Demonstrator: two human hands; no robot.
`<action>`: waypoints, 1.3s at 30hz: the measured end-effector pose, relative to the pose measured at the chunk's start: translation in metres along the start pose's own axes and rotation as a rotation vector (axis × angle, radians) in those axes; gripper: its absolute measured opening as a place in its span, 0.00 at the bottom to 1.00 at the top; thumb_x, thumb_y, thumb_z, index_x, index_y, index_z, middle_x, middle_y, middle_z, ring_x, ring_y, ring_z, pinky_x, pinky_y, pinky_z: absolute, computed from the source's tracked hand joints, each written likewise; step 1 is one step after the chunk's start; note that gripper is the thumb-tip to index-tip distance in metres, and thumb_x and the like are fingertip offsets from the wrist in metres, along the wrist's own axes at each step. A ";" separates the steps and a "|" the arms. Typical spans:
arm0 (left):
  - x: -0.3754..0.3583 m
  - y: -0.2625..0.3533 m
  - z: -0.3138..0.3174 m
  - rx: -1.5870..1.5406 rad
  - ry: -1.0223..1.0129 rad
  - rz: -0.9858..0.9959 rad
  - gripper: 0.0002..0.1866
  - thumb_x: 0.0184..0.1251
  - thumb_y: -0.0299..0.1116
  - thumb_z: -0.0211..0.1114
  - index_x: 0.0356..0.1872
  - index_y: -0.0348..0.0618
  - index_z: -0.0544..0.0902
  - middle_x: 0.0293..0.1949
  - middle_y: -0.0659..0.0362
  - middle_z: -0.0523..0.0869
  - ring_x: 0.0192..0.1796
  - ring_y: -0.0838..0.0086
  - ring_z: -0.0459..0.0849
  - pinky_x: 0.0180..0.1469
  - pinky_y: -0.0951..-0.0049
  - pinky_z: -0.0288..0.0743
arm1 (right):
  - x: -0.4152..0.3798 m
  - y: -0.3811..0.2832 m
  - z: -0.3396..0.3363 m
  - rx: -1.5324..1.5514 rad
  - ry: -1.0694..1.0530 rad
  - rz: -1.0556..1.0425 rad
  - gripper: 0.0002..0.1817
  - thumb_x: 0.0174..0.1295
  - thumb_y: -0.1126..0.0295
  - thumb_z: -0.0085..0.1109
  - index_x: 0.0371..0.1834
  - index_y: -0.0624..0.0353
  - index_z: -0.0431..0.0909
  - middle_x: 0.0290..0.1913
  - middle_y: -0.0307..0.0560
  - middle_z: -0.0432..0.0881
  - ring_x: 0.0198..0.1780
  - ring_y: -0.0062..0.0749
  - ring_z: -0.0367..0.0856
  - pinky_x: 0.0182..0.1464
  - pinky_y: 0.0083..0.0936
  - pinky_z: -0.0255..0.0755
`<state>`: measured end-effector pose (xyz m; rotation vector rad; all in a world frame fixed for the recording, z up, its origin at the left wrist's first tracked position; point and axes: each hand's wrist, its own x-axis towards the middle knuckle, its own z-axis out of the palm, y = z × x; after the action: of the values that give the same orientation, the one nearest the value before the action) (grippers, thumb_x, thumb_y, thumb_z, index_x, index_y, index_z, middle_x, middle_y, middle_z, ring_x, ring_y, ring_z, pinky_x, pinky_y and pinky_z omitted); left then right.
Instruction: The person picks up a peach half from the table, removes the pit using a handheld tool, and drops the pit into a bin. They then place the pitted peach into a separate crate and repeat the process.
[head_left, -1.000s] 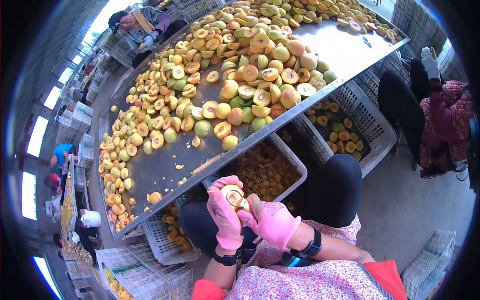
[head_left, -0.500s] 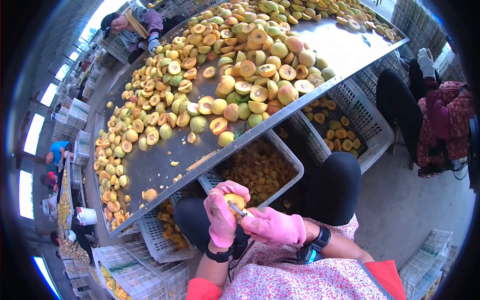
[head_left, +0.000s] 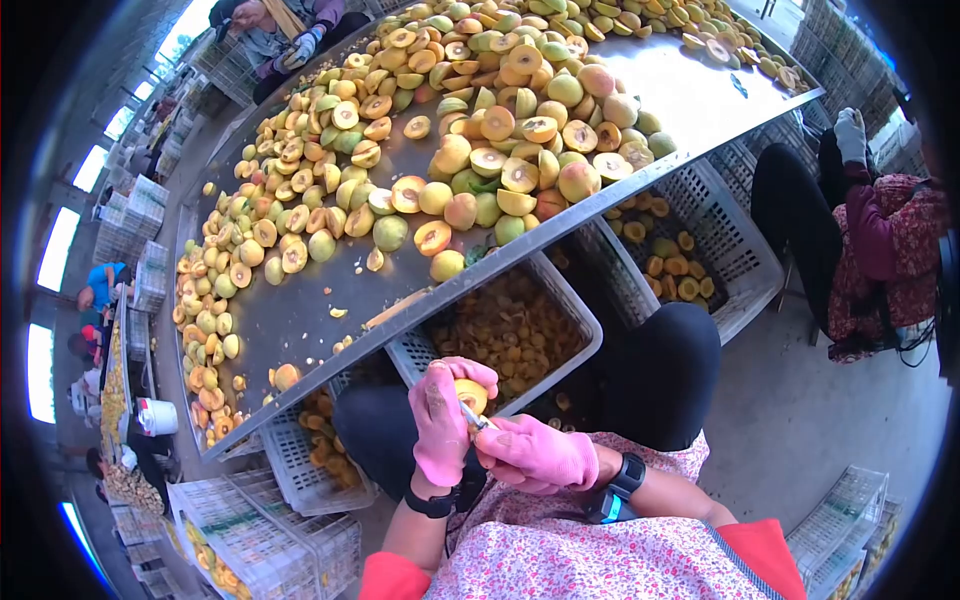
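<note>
My left hand [head_left: 442,420], in a pink glove, grips a halved yellow peach [head_left: 470,394] with the cut face turned toward my right hand. In my right hand [head_left: 540,452], also pink-gloved, is a small pitting knife [head_left: 474,416] with a short metal blade and a light handle. Its blade tip touches the peach or lies right against it; the exact contact is partly hidden by the fingers. Both hands are close together above my lap, just in front of a white crate [head_left: 590,352] holding loose orange fruit pieces.
A metal table [head_left: 290,318] heaped with halved peaches [head_left: 520,175] slants across the front. Beneath its edge are another crate [head_left: 745,262] with fruit halves and a third crate [head_left: 285,470] at left. Co-workers sit at far left and right; stacked crates [head_left: 260,535] stand lower left.
The view has shifted slightly, so the table sits a little further left. The peach has turned in my left hand, and the knife has moved toward its lower edge.
</note>
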<state>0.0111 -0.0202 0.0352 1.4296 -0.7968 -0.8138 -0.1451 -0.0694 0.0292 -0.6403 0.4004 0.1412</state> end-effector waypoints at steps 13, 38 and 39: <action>-0.008 -0.013 -0.003 -0.080 -0.065 -0.074 0.36 0.85 0.61 0.35 0.32 0.39 0.77 0.27 0.54 0.83 0.28 0.74 0.78 0.35 0.73 0.72 | 0.006 0.012 -0.018 0.262 -0.228 0.061 0.22 0.82 0.45 0.44 0.39 0.50 0.73 0.19 0.29 0.65 0.13 0.12 0.54 0.13 0.15 0.46; 0.034 -0.022 0.009 -0.462 0.352 -0.067 0.24 0.83 0.57 0.52 0.54 0.45 0.78 0.45 0.59 0.83 0.43 0.75 0.81 0.44 0.74 0.75 | 0.023 -0.015 -0.014 -0.106 0.531 -0.471 0.16 0.70 0.63 0.69 0.54 0.54 0.75 0.29 0.31 0.76 0.19 0.11 0.66 0.20 0.13 0.58; 0.031 -0.025 0.010 -0.331 0.357 0.008 0.24 0.84 0.56 0.50 0.54 0.44 0.77 0.46 0.59 0.83 0.46 0.76 0.79 0.51 0.73 0.74 | 0.025 -0.019 -0.016 -0.178 0.539 -0.504 0.25 0.65 0.66 0.73 0.63 0.53 0.76 0.34 0.32 0.81 0.24 0.11 0.71 0.24 0.13 0.63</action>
<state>0.0182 -0.0522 0.0099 1.2249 -0.3746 -0.6256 -0.1225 -0.0942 0.0174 -0.9371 0.7352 -0.4916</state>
